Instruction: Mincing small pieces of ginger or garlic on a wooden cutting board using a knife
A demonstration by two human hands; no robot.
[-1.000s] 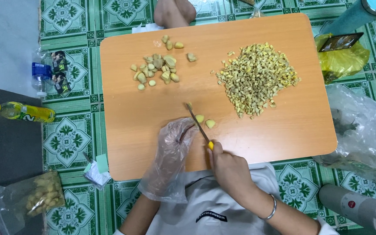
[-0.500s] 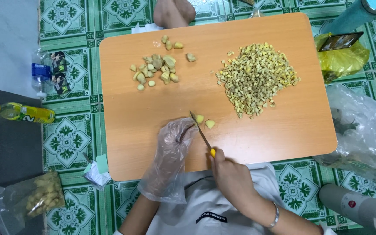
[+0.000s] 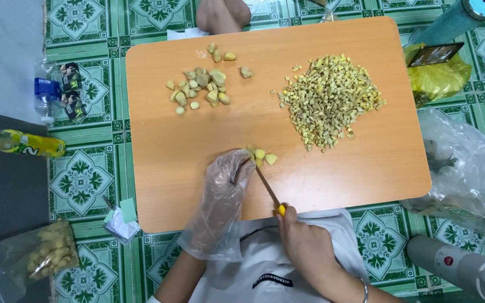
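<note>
My left hand, inside a loose clear plastic glove, rests on the orange board with its fingertips on a small pale piece beside a few cut bits. My right hand grips a yellow-handled knife; its thin blade slants up toward those bits. A cluster of whole peeled pieces lies at the board's far left. A big heap of small yellow-green diced bits sits at the far right.
A yellow bottle and a clear plastic bottle lie on the green tiled floor to the left. A bag of pale chunks is at lower left. Plastic bags lie to the right. Another person's foot touches the far edge.
The knife blade has shifted slightly, its tip now nearer the gloved fingertips and the cut bits. The piles have not moved.
</note>
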